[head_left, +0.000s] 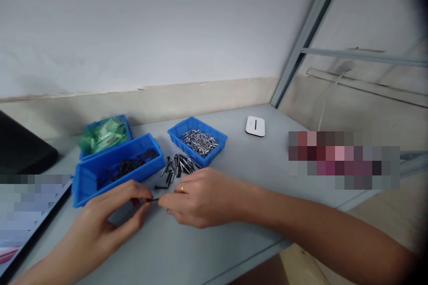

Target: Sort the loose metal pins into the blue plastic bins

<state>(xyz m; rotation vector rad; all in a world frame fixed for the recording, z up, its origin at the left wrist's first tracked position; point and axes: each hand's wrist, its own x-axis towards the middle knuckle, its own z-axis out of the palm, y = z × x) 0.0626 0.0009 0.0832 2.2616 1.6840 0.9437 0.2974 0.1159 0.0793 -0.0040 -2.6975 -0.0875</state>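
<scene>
My left hand (113, 218) pinches one end of a thin dark screw (154, 200) between thumb and forefinger. At the screw's other end, the fingers of my right hand (197, 198) are closed round it, hiding that part. A gold ring is on my right hand. Just beyond the hands lies a loose pile of dark and silvery pieces (179, 164). Behind my left hand is a long blue bin (82, 187) with dark screws inside. Silver pins (199, 142) fill part of a smaller blue bin (219, 136) behind the pile.
Green plastic packets (105, 136) sit in another blue bin at the back left. A white square device (255, 126) lies on the grey table (234, 249) toward the wall. A dark-edged screen or panel stands at the left; a metal frame (294, 69) rises at the right.
</scene>
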